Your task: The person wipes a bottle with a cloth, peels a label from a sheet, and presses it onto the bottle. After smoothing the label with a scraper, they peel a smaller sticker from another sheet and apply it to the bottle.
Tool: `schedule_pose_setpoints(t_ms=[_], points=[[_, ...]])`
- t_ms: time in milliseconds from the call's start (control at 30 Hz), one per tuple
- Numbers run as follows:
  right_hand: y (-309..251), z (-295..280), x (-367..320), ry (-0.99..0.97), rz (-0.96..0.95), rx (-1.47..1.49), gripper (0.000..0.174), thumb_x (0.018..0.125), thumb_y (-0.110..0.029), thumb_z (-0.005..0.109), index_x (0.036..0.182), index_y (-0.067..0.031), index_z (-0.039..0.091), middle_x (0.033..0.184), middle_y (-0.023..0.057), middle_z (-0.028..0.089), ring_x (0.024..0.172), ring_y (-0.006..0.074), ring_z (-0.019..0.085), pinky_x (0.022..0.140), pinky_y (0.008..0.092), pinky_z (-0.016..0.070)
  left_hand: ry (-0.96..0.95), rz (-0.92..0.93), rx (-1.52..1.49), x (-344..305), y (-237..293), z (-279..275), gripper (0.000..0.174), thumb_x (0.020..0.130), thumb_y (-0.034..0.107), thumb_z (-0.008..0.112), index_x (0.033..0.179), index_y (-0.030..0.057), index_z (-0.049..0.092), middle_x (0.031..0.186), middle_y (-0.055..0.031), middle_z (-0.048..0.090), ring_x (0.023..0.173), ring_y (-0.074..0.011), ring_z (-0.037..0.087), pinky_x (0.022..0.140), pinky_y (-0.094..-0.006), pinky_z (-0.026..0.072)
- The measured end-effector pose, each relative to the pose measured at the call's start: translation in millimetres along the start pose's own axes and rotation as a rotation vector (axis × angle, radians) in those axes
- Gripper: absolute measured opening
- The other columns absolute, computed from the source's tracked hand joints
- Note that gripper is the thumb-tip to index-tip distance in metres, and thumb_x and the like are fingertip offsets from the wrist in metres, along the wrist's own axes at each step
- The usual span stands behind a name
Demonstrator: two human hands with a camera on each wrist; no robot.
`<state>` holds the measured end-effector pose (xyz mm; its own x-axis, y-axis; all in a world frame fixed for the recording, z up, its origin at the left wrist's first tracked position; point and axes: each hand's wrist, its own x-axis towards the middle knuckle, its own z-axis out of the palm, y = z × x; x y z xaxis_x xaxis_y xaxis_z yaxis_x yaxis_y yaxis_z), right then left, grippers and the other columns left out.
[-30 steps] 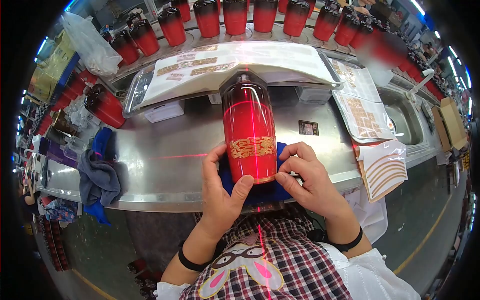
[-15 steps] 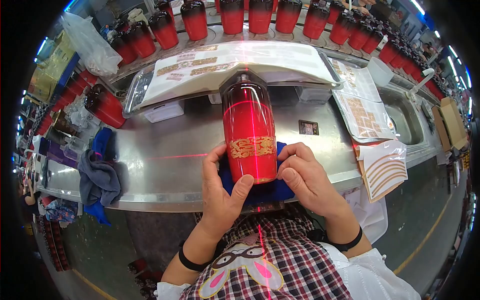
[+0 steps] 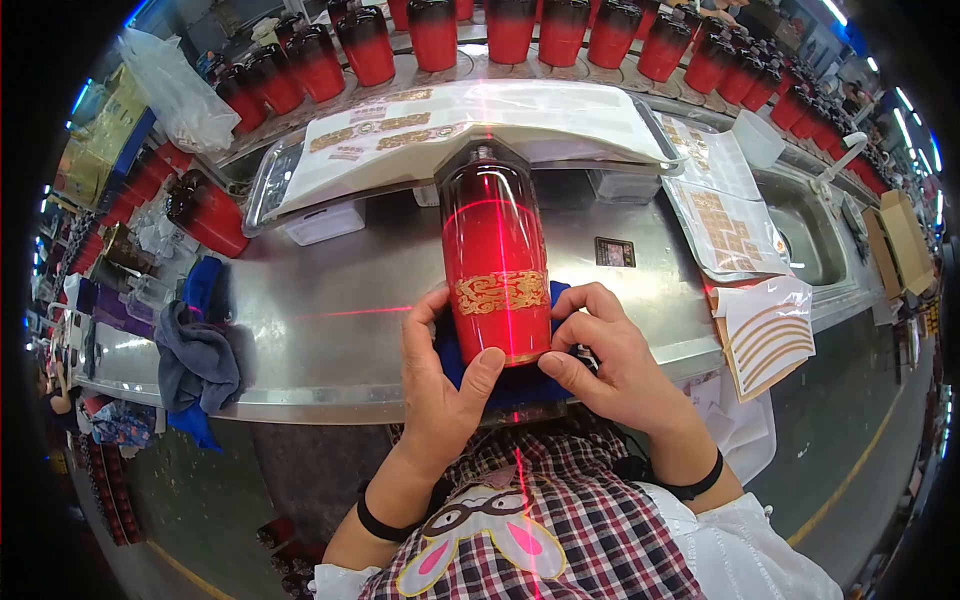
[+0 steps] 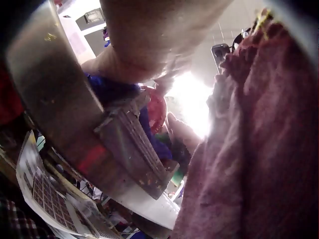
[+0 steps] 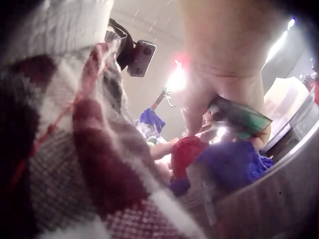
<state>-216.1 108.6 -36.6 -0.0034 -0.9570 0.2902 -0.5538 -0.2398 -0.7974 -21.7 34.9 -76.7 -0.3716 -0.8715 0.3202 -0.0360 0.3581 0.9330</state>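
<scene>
A tall red bottle with a dark shoulder and a gold scrollwork band (image 3: 500, 215) lies on its side in the head view, neck away from me, over a blue cloth (image 3: 452, 352). My left hand (image 3: 440, 385) grips its lower left side, thumb near the base edge and fingers around the flank. At the lower right, my right hand (image 3: 625, 365) has bent fingers, thumb tip by the base rim. In the right wrist view this hand pinches a thin dark-green flat piece (image 5: 241, 119) close to the bottle's red base (image 5: 187, 155).
Behind the bottle, a metal tray (image 3: 262, 200) bears sheets of gold decals (image 3: 405, 120). More decal sheets (image 3: 725, 225) lie right, near a sink (image 3: 815, 235). A grey cloth (image 3: 195, 355) and another red bottle (image 3: 212, 215) are left. Several red bottles (image 3: 435, 35) line the far conveyor.
My right thumb lifted off slightly and has come back down to the base rim. My left hand keeps its grip. The bottles on the far conveyor have travelled to the right.
</scene>
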Motion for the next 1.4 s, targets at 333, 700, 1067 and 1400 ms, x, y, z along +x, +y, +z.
schedule_pose_setpoints(t_ms=[333, 700, 1067, 1400], points=[[2, 1, 1, 0.012, -0.002, -0.014, 0.022, 0.088, -0.02, 0.072, 0.083, -0.002, 0.06, 0.105, 0.015, 0.053, 0.103, 0.0328, 0.052, 0.089, 0.0409, 0.0433, 0.059, 0.338, 0.183, -12, -1, -14, 0.042, 0.092, 0.023, 0.068, 0.124, 0.0026, 0.05, 0.123, -0.0178, 0.057, 0.114, -0.0315, 0.053, 0.107, -0.0484, 0.036], [7, -6, 0, -0.049, 0.03, 0.089, 0.015, 0.088, -0.015, 0.071, 0.088, -0.0015, 0.063, 0.106, 0.0139, 0.053, 0.103, 0.0309, 0.053, 0.09, 0.0391, 0.0446, -0.183, 0.896, 0.625, 2, 8, -28, 0.02, 0.072, 0.016, 0.072, 0.091, 0.0182, 0.065, 0.109, -0.002, 0.067, 0.102, -0.023, 0.053, 0.091, -0.0432, 0.0467], [11, -17, 1, -0.133, 0.042, 0.218, 0.014, 0.09, -0.014, 0.068, 0.09, -0.0003, 0.063, 0.109, 0.0125, 0.052, 0.1, 0.0252, 0.055, 0.086, 0.0344, 0.0462, -0.329, 1.09, 0.611, 26, 10, -25, 0.025, 0.059, 0.013, 0.076, 0.08, 0.0215, 0.067, 0.11, 0.0044, 0.063, 0.097, -0.0216, 0.048, 0.074, -0.037, 0.043], [14, -20, 1, -0.167, 0.064, 0.279, 0.019, 0.092, -0.017, 0.065, 0.091, 0.0008, 0.062, 0.109, 0.0128, 0.052, 0.097, 0.0248, 0.054, 0.084, 0.0338, 0.0457, -0.311, 1.187, 0.686, 34, 10, -14, 0.027, 0.059, 0.009, 0.078, 0.082, 0.0211, 0.07, 0.111, 0.0047, 0.059, 0.094, -0.0205, 0.049, 0.071, -0.0352, 0.043]])
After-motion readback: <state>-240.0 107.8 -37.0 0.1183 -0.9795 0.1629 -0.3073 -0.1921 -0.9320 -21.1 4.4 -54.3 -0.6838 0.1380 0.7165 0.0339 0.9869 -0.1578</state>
